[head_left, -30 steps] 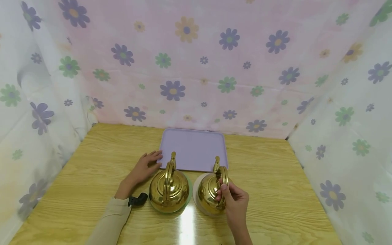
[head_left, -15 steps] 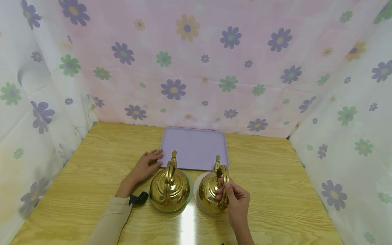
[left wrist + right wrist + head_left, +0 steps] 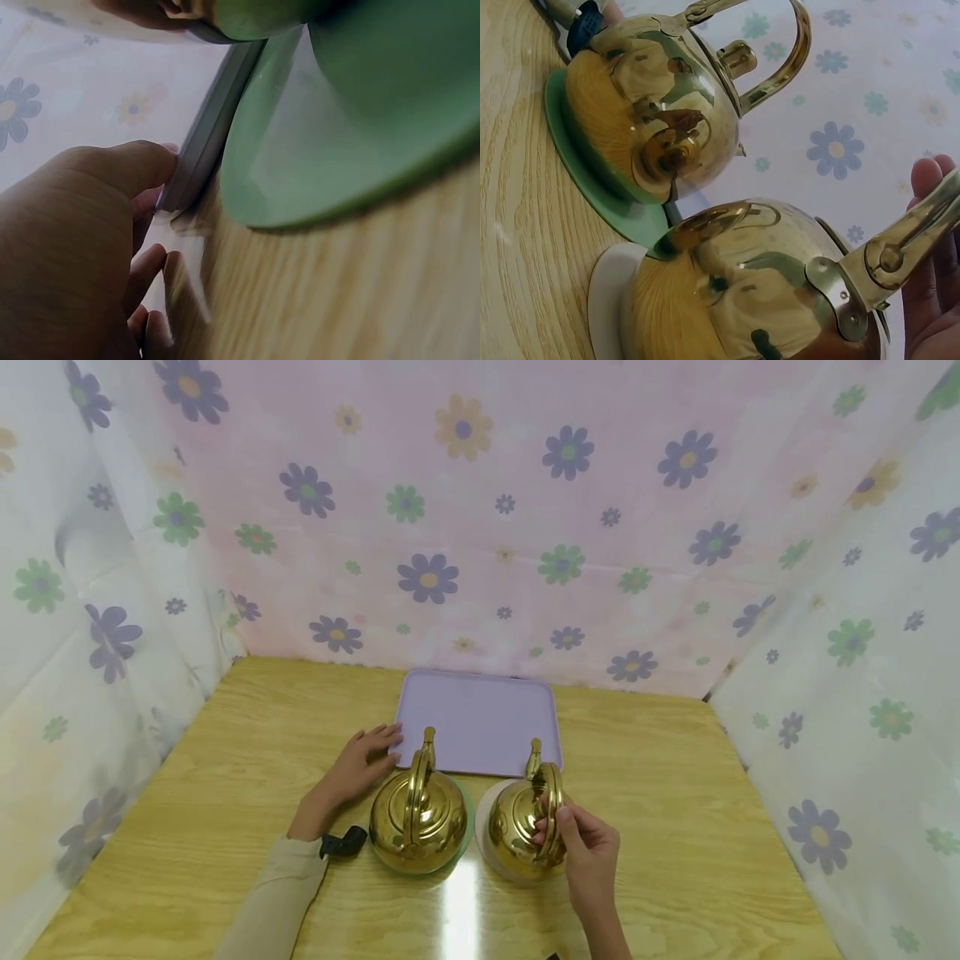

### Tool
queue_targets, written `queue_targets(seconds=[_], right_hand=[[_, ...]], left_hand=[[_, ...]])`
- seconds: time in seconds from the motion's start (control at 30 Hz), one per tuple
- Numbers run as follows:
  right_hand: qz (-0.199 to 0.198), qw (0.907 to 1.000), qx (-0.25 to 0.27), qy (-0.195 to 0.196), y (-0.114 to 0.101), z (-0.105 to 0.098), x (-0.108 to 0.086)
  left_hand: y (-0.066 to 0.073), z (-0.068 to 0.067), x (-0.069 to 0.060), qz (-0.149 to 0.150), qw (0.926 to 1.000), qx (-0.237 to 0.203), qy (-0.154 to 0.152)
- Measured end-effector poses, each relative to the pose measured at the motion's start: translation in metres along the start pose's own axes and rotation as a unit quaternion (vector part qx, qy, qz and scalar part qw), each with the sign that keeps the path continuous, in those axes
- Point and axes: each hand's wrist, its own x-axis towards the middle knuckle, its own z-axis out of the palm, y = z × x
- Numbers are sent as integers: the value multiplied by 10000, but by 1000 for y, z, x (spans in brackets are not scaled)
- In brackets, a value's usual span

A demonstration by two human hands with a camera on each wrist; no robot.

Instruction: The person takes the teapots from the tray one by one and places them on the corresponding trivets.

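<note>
My right hand (image 3: 592,852) grips the handle of the right brass kettle (image 3: 510,835), fingers curled around it. This kettle stands over a pale round plate (image 3: 607,300); whether its base is lifted cannot be told. Left of it, a second brass kettle (image 3: 390,831) sits on a green round plate (image 3: 262,187), its spout toward the tray. My left hand (image 3: 348,777) lies beside that kettle. Its fingers are loosely extended, touching the left edge of the lilac tray (image 3: 480,718); in the left wrist view the thumb (image 3: 142,165) is against the tray's rim.
Wood-grain table (image 3: 660,777) surface extends to both sides. A flower-printed curtain (image 3: 495,527) hangs behind and along both sides. A black wrist-worn device (image 3: 345,842) sits at my left wrist, close to the left kettle.
The whole scene shifts slightly in the head view. My right hand and the right kettle's handle move a little to the right. The left hand stays at the tray.
</note>
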Motion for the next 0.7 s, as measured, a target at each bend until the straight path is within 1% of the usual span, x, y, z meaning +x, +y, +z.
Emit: queue_targets(seconds=[0.1, 0.23, 0.37, 0.47, 0.53, 0.63, 0.67, 0.7], right_hand=[[52, 9999, -138, 40, 1, -3, -1], [85, 9995, -290, 127, 2, -5, 0], [-91, 9970, -688, 338, 3, -7, 0], [-274, 9933, -1020, 462, 3, -9, -2], [-416, 9922, -1103, 393, 3, -11, -3], [-831, 9842, -1549, 231, 3, -17, -4], [-1013, 9791, -1758, 163, 3, -20, -4], [-1220, 9721, -2002, 100, 2, -23, -3]], left_hand=[[1, -1, 1, 4, 10000, 35, -24], [3, -3, 2, -95, 9998, 125, -104], [8, -6, 2, -128, 9992, 340, -195], [13, -8, 0, -31, 9988, 462, -139], [16, -9, -2, 43, 9984, 563, -69], [22, -10, -5, 47, 9974, 715, -20], [23, -11, -5, 49, 9969, 784, -21], [25, -11, -6, 32, 9960, 891, -34]])
